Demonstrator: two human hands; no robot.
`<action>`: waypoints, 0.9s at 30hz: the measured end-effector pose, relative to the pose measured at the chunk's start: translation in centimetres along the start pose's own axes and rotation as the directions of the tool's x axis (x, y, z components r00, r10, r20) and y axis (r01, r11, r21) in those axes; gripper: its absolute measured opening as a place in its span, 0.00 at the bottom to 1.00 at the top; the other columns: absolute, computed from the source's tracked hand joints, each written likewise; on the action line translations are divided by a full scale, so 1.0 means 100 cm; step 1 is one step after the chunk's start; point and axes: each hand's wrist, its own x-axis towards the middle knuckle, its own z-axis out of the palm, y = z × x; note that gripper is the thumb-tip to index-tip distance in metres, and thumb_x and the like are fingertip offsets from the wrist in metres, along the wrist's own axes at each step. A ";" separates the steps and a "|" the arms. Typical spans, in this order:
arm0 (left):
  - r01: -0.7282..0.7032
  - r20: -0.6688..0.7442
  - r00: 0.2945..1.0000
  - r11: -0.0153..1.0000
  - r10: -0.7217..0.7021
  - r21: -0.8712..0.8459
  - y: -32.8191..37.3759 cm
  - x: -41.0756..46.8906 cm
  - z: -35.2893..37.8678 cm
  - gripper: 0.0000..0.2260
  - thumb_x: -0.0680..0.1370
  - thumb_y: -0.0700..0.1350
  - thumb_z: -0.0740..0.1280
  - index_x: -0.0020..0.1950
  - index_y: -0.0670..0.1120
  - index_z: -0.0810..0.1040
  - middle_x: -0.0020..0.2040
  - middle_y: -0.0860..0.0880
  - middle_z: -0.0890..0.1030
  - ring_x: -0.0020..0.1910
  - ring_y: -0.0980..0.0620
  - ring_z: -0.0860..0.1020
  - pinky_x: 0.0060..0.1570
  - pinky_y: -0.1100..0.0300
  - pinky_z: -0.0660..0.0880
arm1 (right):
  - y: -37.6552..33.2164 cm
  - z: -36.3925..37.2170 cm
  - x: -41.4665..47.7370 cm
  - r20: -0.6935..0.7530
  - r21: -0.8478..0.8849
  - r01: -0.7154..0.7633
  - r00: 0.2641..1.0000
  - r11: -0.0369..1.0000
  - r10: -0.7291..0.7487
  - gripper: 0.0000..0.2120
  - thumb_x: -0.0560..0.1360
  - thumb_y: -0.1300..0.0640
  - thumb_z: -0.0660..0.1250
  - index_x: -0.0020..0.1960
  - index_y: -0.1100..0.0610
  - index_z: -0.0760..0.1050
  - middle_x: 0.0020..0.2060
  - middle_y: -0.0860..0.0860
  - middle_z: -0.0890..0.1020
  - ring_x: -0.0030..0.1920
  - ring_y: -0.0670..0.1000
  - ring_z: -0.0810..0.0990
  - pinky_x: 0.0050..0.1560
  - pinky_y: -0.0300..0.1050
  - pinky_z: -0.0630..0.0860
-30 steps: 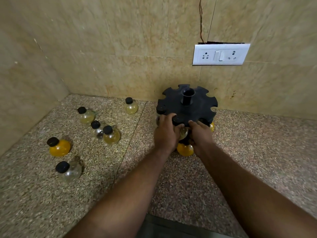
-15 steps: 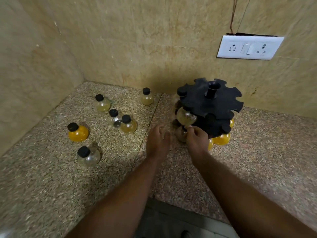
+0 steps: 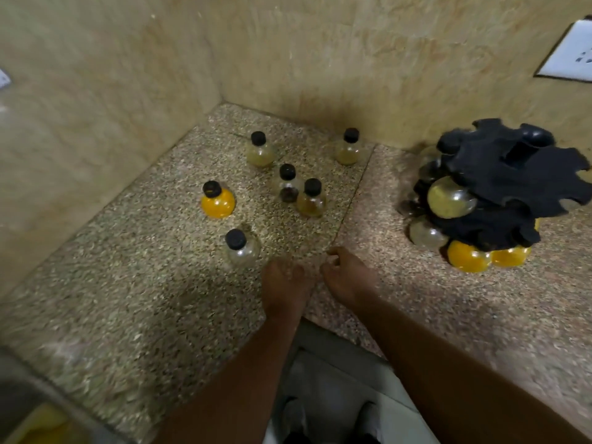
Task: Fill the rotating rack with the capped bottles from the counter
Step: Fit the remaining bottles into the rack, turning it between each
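Note:
The black rotating rack point(image 3: 512, 181) stands at the right, with several round bottles hanging in its two tiers, among them a pale one point(image 3: 450, 198) and two orange ones point(image 3: 466, 256). Several loose black-capped bottles stand on the speckled counter point(image 3: 128, 299) at centre left: an orange one point(image 3: 217, 201), a clear one point(image 3: 242, 248), an amber one point(image 3: 312, 198) and others behind. My left hand point(image 3: 285, 288) hovers empty just right of the clear bottle. Beside it, my right hand point(image 3: 347, 277) is loosely curled and holds nothing.
Tiled walls meet in a corner behind the bottles. A white socket plate point(image 3: 573, 56) sits on the wall above the rack. The counter's front edge runs below my forearms, with the floor visible beneath.
Both hands left the rack and moved left toward the loose bottles. The view swung left, so the rack now sits at the right edge.

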 end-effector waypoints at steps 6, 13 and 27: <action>0.174 -0.253 0.949 0.982 -0.188 -0.076 -0.020 0.018 -0.047 0.21 0.76 0.56 0.70 0.64 0.45 0.76 0.60 0.44 0.80 0.59 0.41 0.78 0.53 0.53 0.74 | -0.026 0.052 0.004 0.170 -0.288 0.073 0.985 0.955 -0.024 0.34 0.74 0.38 0.62 0.77 0.48 0.60 0.76 0.57 0.63 0.74 0.64 0.64 0.70 0.63 0.66; -0.078 -0.345 0.933 0.994 0.102 0.082 -0.022 0.057 -0.079 0.35 0.73 0.58 0.75 0.74 0.44 0.69 0.67 0.40 0.75 0.66 0.40 0.73 0.63 0.46 0.71 | -0.038 0.083 0.006 0.272 -0.442 0.071 0.961 0.894 0.058 0.50 0.70 0.28 0.64 0.81 0.40 0.40 0.80 0.59 0.36 0.78 0.69 0.35 0.72 0.75 0.40; -0.267 -0.124 0.951 0.953 0.285 0.143 0.011 0.073 -0.076 0.20 0.73 0.56 0.75 0.61 0.50 0.79 0.56 0.48 0.79 0.59 0.46 0.74 0.54 0.53 0.73 | -0.035 0.065 0.015 0.162 -0.240 0.045 0.987 0.970 -0.006 0.42 0.71 0.31 0.63 0.80 0.44 0.52 0.80 0.57 0.59 0.77 0.64 0.61 0.71 0.69 0.64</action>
